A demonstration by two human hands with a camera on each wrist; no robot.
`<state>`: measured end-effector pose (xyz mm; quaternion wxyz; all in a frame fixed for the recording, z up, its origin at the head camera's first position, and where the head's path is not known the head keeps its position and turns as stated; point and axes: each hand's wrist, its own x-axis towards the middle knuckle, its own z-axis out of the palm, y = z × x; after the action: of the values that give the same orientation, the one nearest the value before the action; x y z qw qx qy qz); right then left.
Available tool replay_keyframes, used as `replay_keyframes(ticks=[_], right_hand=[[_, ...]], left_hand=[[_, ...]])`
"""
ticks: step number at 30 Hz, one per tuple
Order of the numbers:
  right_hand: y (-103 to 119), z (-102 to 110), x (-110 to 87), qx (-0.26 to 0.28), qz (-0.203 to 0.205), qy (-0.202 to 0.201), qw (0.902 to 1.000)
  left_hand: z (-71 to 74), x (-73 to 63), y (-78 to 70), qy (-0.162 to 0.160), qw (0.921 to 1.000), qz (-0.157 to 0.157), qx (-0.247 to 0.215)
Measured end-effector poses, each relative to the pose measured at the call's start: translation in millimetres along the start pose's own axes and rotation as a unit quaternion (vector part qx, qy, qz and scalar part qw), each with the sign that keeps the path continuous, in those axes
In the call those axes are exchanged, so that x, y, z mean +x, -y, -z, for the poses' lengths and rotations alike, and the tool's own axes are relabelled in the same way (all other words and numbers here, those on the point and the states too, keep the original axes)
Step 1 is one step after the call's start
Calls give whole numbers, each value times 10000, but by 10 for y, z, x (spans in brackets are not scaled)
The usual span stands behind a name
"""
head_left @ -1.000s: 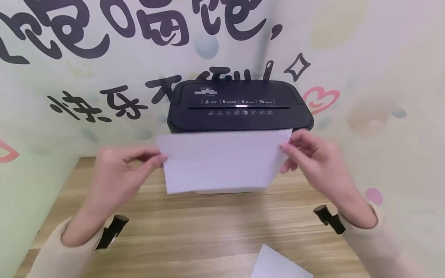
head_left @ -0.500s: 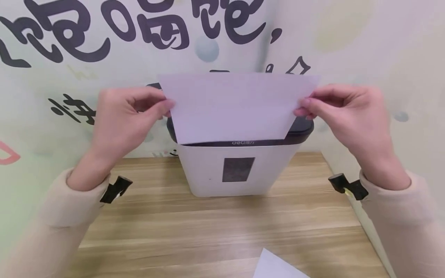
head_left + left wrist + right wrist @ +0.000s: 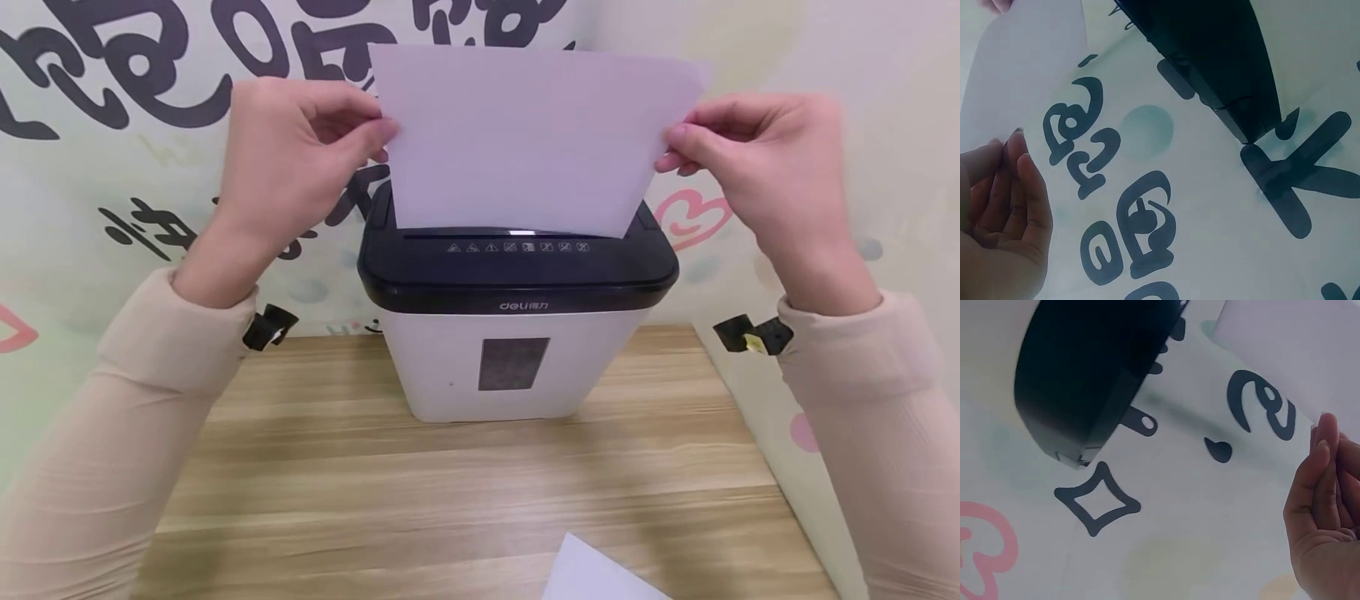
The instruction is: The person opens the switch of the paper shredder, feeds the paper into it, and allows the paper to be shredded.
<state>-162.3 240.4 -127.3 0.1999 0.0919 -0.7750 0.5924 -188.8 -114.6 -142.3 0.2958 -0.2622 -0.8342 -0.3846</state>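
A sheet of white paper point(image 3: 525, 137) is stretched between both hands above a paper shredder point(image 3: 517, 271) with a black top and white bin. Its left side edge is pinched between thumb and fingers of the left hand point(image 3: 300, 146). On the opposite edge, the right hand point(image 3: 772, 158) pinches the paper the same way. The paper's lower edge lines up with the shredder's feed slot in the head view; I cannot tell whether it has entered. Both wrist views show pinching fingers at the paper point(image 3: 1029, 69), with the dark shredder top point(image 3: 1091, 375) nearby.
The shredder stands on a wood-grain table point(image 3: 450, 500) against a wall point(image 3: 750, 50) with black lettering and coloured drawings. Another piece of white paper point(image 3: 596, 575) lies at the table's front, cut off by the frame. Black wrist mounts point(image 3: 753, 335) sit by both sleeves.
Both hands have raised the sheet from in front of the shredder to above its top, still gripping its side edges. The paper on the table has stayed put.
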Motion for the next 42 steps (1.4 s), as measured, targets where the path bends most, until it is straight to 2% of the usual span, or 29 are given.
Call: replay_keyframes(ticks=[7, 13, 18, 29, 37, 42], right_hand=[[-147, -25, 167, -121, 85, 288, 9995], [-227, -28, 164, -219, -39, 507, 9985], [-251, -28, 138, -547, -138, 587, 9967], [-305, -36, 81, -904, -337, 756, 9925], [-433, -46, 10, -1439, -458, 978, 9837], [-506, -60, -19, -1366, -519, 1053, 9836]], left_hand=[[-40, -8, 50, 178, 9993, 282, -151], [-95, -46, 122, 329, 9985, 366, -227], [-119, -90, 152, 402, 9978, 468, -231], [-135, -145, 196, 506, 9976, 413, -230], [-213, -262, 310, 813, 9961, 213, 253], [-250, -297, 348, 920, 9947, 146, 440]])
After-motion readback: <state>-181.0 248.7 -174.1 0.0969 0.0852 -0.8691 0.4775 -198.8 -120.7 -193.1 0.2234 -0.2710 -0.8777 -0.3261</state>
